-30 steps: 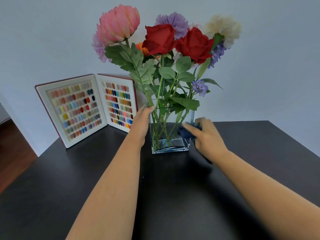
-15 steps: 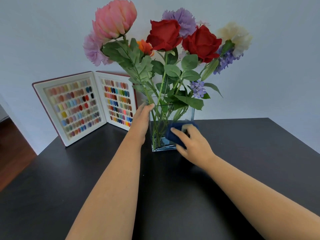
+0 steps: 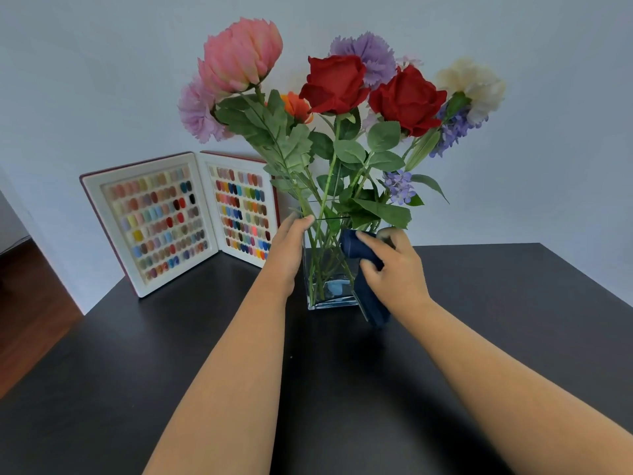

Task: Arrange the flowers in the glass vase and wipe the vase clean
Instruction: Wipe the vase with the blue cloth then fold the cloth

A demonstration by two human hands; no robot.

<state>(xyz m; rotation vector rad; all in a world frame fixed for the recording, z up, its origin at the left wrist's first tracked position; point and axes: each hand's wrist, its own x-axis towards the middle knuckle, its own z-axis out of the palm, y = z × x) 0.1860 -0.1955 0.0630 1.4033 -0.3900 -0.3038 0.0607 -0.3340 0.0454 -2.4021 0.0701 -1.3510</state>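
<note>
From the head camera, I see the square glass vase [image 3: 330,289] standing on the black desk [image 3: 171,371], well back from me and just in front of the wall, with the artificial flowers [image 3: 335,84] already in it and fanning out wide above the rim. My left hand [image 3: 289,245] braces the vase's left upper corner, thumb laid along the rim and fingers reaching round the far side, where I cannot see them. My right hand [image 3: 394,269] is curled around a dark blue cloth [image 3: 363,258] and presses it to the right part of the near face, one tail of cloth hanging down to the desk. I judge the vase stiff, smooth and breakable, and top-heavy with that spread of blooms; the glass looks slippery, and there may be a little water at the bottom, though I cannot be sure. The safest hold seems to be high on the walls near the rim, as the left hand has it, pushing against the wiping force. The stems are thin and springy, so I would keep the cloth off them. An open nail colour swatch book [image 3: 178,217] leans against the wall to the left, apart from the vase.
</note>
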